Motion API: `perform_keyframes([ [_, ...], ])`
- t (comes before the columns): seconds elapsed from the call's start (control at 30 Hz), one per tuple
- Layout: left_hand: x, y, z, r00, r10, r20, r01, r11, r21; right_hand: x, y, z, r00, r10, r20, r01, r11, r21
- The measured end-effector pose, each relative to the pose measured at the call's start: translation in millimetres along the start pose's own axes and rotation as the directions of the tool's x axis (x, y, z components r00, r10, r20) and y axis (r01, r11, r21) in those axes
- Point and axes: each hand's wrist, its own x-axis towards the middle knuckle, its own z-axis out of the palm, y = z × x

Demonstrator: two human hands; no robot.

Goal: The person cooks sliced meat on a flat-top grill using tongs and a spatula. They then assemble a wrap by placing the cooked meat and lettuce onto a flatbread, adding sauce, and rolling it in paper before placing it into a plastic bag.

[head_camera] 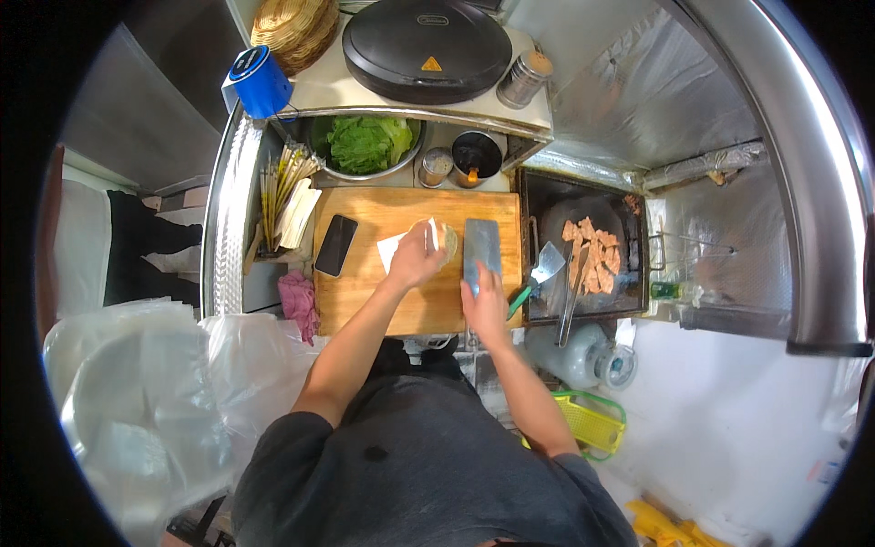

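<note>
My left hand (pixel 414 261) holds a round flatbread bun (pixel 448 245) above the wooden cutting board (pixel 424 311), with white paper (pixel 433 234) between the fingers and the bun. More white paper (pixel 389 250) shows left of that hand. The cleaver (pixel 482 239) lies flat along the board's right side, blade pointing away from me. Over its near end rests my right hand (pixel 487 304), fingers on the blade. That hand hides the handle, so its grip on it is unclear. Beside it, a green-handled spatula (pixel 547 263) leans across the griddle's edge.
Meat pieces (pixel 593 256) and metal tongs (pixel 571 301) lie on the griddle (pixel 547 195) at right. A phone (pixel 336 245) sits on the board's left. Behind are a lettuce bowl (pixel 321 164), a shaker (pixel 435 167) and a dark pot (pixel 477 156). Plastic bags (pixel 143 383) hang at left.
</note>
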Motion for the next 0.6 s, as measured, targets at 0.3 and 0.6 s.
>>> perform_keyframes([
  [0.3,-20.4,5.8,20.1,0.958,0.164,-0.235,-0.048,0.9,0.433,223.4,-18.1,7.9,0.996,-0.03,-0.079,0.015,0.983,-0.181],
  [0.6,-17.6,12.5,25.0,0.979,0.166,-0.119,-0.078,0.844,0.531,292.5,63.0,20.1,0.948,0.319,0.024,-0.272,0.764,0.585],
])
